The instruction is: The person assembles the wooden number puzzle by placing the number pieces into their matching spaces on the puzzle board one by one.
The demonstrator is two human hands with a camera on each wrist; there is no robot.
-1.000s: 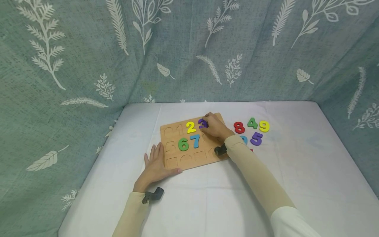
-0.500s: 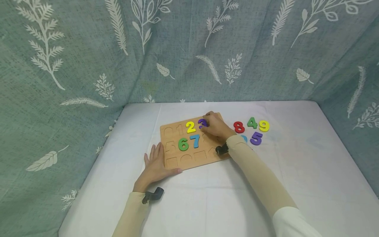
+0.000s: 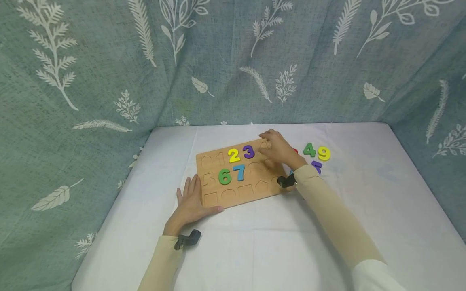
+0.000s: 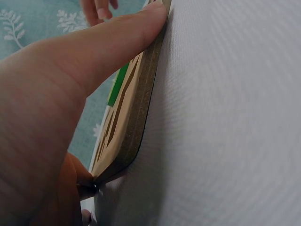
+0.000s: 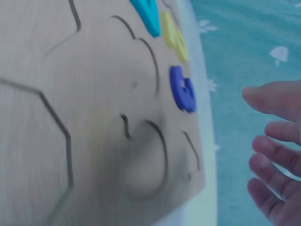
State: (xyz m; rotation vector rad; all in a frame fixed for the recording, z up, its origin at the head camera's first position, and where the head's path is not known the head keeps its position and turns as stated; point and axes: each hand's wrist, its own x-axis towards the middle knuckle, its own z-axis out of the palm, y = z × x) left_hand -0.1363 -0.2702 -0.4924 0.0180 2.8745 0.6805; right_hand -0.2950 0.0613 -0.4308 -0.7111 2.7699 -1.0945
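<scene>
A wooden number puzzle board (image 3: 233,194) lies on the white cloth in the head view, with the yellow 2 (image 3: 234,155), purple 3 (image 3: 248,152), green 6 (image 3: 224,176) and blue 7 (image 3: 239,172) in it. My left hand (image 3: 191,204) rests spread at the board's near left corner; its thumb (image 4: 127,37) lies along the front edge. Over the board's far right corner hovers my right hand (image 3: 280,149), fingers apart and holding nothing. In the right wrist view the purple 3 (image 5: 182,89) sits in the board, clear of the fingers.
Loose numbers lie right of the board: a green 4 (image 3: 310,150), a yellow 9 (image 3: 324,153) and a purple 5 (image 3: 317,166) partly behind the right arm. A red and a blue piece are mostly hidden there. A patterned curtain (image 3: 225,60) hangs behind the table.
My right hand has let go of the purple 3 and moved right, away from it. The 3 stays in the board's top row. My left hand has not moved.
</scene>
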